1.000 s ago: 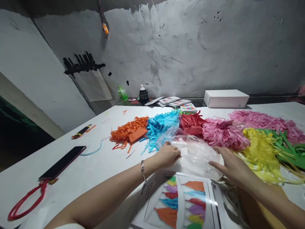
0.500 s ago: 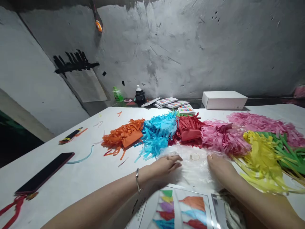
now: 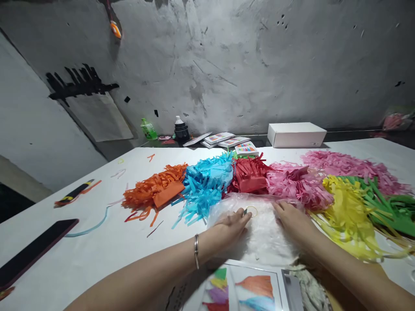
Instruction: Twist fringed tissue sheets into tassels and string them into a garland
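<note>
A clear plastic bag (image 3: 262, 239) lies crinkled on the table in front of me. My left hand (image 3: 231, 225) rests flat on its left part, fingers stretched out, fingertips at a thin yellow ring (image 3: 256, 211) like a rubber band. A small dark bit shows beside those fingertips. On the bag's right side lies my right hand (image 3: 293, 219), its fingers extended and pressed to the plastic. Closer to me is a package with a printed picture of coloured tassels (image 3: 254, 287). Behind the bag sit a red tissue-paper tassel bundle (image 3: 249, 175) and a blue one (image 3: 207, 177).
An orange bundle (image 3: 155, 188) lies left; pink (image 3: 296, 185), yellow (image 3: 352, 211) and green (image 3: 382, 203) ones spread right. A phone (image 3: 35, 250) and a black-and-yellow cutter (image 3: 74, 193) lie at left. Printed packs (image 3: 218, 138) and a white box (image 3: 296, 134) stand behind.
My left hand has shifted rightward over the bag, its fingertips reaching the yellow ring. My right hand has flattened onto the plastic. The whole view has turned slightly to the right.
</note>
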The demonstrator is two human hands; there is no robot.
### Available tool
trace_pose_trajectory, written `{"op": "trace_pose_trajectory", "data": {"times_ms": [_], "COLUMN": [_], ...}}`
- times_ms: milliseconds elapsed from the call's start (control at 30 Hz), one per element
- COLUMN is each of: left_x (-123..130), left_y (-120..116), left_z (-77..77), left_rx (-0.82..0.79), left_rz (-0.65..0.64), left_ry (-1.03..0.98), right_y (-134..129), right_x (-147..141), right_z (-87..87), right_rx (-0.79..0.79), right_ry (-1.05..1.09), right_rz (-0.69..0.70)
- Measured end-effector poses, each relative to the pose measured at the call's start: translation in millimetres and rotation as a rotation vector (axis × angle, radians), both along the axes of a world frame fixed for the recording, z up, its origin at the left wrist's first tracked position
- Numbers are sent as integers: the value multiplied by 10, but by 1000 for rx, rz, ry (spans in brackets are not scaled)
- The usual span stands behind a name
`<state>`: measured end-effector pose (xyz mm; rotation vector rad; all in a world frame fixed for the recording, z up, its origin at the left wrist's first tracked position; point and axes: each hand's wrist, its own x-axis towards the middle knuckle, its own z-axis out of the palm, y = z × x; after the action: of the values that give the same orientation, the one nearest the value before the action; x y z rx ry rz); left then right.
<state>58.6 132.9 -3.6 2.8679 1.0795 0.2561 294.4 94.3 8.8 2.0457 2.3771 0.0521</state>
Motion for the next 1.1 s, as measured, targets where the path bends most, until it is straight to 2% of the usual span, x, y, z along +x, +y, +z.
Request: {"op": "trace_pose_trajectory", "data": {"times_ms": [67, 133, 200, 267, 400, 600, 733, 867, 1000, 1100], "left_x": [-41, -46, -40, -49, -104, -47, -36, -147, -349, -510], "left_y": [-81, -131, -143, -126, -63, 66, 74, -70, -450, -778], "left_z": [52, 143, 231, 282, 260, 120, 105, 267, 593, 735], "left_rx": [22, 24, -27, -120, -200, -134, -102, -105, -263, -426], "left_rz": [-62, -188, -307, -369, -298, -173, -179, -235, -331, -341], "left_ry": [22, 53, 56, 40, 92, 128, 120, -4, -198, -61], "right_y": [-71, -181, -288, -361, -383, -279, -255, -421, -869, -1308], "right_x": [-27, -88, -129, -113, 35, 62, 42, 150, 313, 357], "right_z": [46, 66, 44, -14, -140, -188, -216, -128, 149, 267], "right_rx": [34, 43, 17, -10, 19, 141, 223, 288, 388, 354], "right_ry": [15, 37, 49, 41, -19, -87, -52, 14, 149, 299], "right_rz": [79, 210, 330, 382, 338, 338, 336, 328, 251, 115]}}
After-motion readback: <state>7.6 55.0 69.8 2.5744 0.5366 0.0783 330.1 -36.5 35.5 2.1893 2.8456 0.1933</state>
